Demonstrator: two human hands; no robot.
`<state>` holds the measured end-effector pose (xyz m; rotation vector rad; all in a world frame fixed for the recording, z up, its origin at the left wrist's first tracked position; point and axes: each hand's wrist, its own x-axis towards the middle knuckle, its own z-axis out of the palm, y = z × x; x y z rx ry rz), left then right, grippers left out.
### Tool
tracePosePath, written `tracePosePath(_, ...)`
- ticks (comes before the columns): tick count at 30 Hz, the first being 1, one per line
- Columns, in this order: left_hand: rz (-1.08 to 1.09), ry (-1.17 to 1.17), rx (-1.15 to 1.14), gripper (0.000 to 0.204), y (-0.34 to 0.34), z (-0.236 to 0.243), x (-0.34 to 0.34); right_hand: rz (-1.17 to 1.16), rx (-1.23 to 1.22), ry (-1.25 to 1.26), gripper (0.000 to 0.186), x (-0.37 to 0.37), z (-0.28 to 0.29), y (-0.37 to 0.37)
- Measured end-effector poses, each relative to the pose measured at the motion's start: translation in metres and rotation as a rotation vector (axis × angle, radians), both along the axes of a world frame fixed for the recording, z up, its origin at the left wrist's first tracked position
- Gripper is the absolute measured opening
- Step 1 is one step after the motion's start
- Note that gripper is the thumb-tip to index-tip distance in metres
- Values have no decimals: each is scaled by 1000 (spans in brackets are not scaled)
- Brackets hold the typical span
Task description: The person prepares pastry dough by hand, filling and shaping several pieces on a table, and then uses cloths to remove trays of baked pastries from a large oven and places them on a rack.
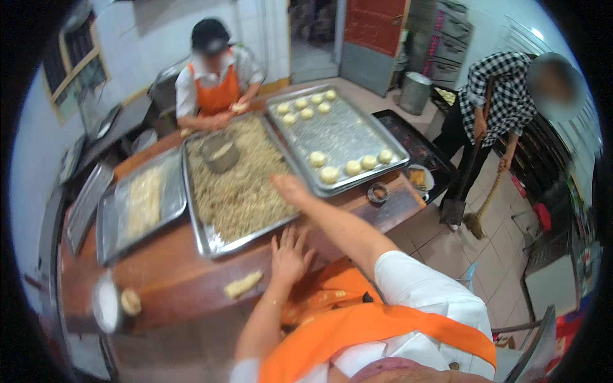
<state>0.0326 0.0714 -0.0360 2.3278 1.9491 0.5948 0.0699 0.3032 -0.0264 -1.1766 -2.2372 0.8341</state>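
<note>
My left hand (290,258) rests at the near edge of the wooden table (185,274), fingers spread and holding nothing I can see. Over the right side of a metal tray (211,250) of crumbly brown filling (246,191) is my right hand (290,191); its fingers are blurred and partly hidden. A metal bowl (219,159) sits in the filling toward the far end. Left of my left hand, a pale strip of dough (244,285) lies on the table. To the right, a floured tray (338,140) carries several round dough balls (329,175).
A tray (112,239) with a dough slab (145,201) lies left. Near the left corner stands a metal pot (108,306) of white powder. A small round dish (378,193) sits right. A co-worker (214,96) handles dough opposite; another person (491,108) holds a broom (476,223).
</note>
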Motion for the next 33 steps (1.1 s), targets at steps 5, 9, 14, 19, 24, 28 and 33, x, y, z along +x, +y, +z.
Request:
tracePosePath(5,-57,-164,-136,55,14,6,-5,75,-32,314,45,12,-8,7)
tracePosePath(9,-87,-70,-37,53,-10,-1,-20,-22,45,145,43,22,22,-12)
tracePosePath(14,-119,42,8,40,-34,-7,-30,-69,15,50,44,27,18,-15)
tracePosePath(19,-206,83,45,31,-12,11,-39,-124,187,419,40,16,-24,24)
tracePosePath(24,-188,9,-148,23,-7,28,-57,35,-1015,1089,40,17,30,-11)
tracePosePath(28,-168,-206,-346,14,7,28,-58,-83,-1175,1329,40,19,45,-14)
tracePosePath(33,141,-935,-503,12,20,13,-84,30,-943,1143,49,16,26,-10)
